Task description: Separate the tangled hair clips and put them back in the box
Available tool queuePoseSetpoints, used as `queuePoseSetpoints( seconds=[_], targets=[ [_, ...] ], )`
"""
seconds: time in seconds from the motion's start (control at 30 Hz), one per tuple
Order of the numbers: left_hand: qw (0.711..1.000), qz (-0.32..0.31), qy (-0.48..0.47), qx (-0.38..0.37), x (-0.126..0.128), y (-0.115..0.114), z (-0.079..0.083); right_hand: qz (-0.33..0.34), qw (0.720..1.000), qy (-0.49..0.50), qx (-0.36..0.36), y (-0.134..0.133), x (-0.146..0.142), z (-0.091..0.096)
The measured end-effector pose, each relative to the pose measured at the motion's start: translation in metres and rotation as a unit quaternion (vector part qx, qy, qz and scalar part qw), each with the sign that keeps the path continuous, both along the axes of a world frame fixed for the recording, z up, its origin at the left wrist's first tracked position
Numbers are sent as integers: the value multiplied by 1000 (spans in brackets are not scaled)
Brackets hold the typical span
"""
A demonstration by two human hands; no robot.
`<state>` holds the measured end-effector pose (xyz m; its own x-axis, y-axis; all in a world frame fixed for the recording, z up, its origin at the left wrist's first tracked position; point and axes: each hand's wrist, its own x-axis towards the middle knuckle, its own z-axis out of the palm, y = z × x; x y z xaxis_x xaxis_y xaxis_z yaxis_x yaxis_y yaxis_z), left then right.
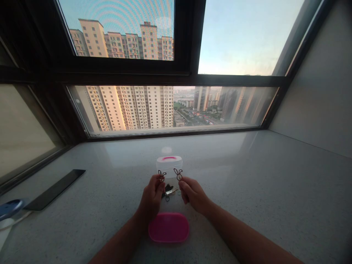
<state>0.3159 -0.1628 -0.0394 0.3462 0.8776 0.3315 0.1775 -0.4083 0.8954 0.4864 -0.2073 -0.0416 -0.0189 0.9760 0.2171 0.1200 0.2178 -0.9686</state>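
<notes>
Pinched between the thumb and fingers of my left hand (151,193) is a small brown rabbit-shaped ornament (161,179), its looped ears pointing up. A matching rabbit-shaped ornament (178,173) stands upright in the pinch of my right hand (194,193). The two pieces are held side by side, apart from each other. On the counter between my hands lie small black and silver items (170,191), too small to name surely, with a little ring (167,198) beside them. Behind stands a clear plastic box (162,165) with a pink handle. Nearer me is a pink oval tray or lid (168,228).
The speckled white counter (242,190) runs up to a dark-framed window (143,79). At the left lie a long dark flat slab (56,190), a blue rounded object (11,208) and a white cable (20,219). A plain wall (316,99) bounds the right side.
</notes>
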Motion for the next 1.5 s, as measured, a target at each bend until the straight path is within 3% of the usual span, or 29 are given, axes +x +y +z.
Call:
queuePoseSetpoints(
  seconds=[1.5],
  targets=[
    [1000,-3,1,-3,0,2,-2,-4,1000,-16,7,-2,-1,1]
  ],
)
